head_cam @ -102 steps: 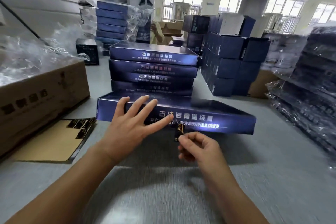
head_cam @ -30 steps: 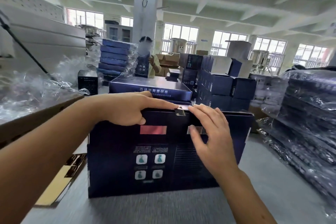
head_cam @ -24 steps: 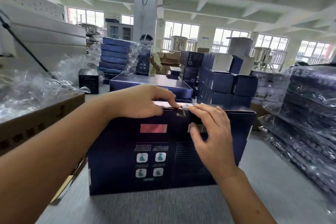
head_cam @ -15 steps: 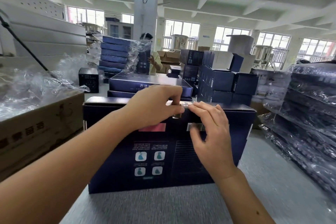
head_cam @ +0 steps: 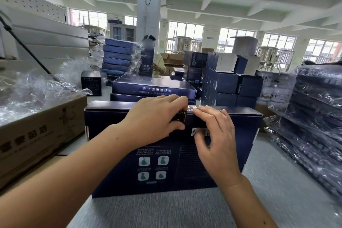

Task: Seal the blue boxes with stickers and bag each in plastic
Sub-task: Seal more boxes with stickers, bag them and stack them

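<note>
Blue box [head_cam: 129, 163] stands on its long edge on the grey table [head_cam: 166, 211], printed back facing us. Left hand [head_cam: 153, 122] curls over the box's top edge, fingers and thumb clamping the sticker [head_cam: 182, 117] round that corner; right hand [head_cam: 216, 140] just beside it, fingers laid flat along the same edge, thumb on the face. Stiff, light, glossy card, I'd judge, and tippy like this, so hold the top edge. Carton [head_cam: 37, 135] close left of the box, wrapped stacks [head_cam: 314, 116] right, free table in front
</note>
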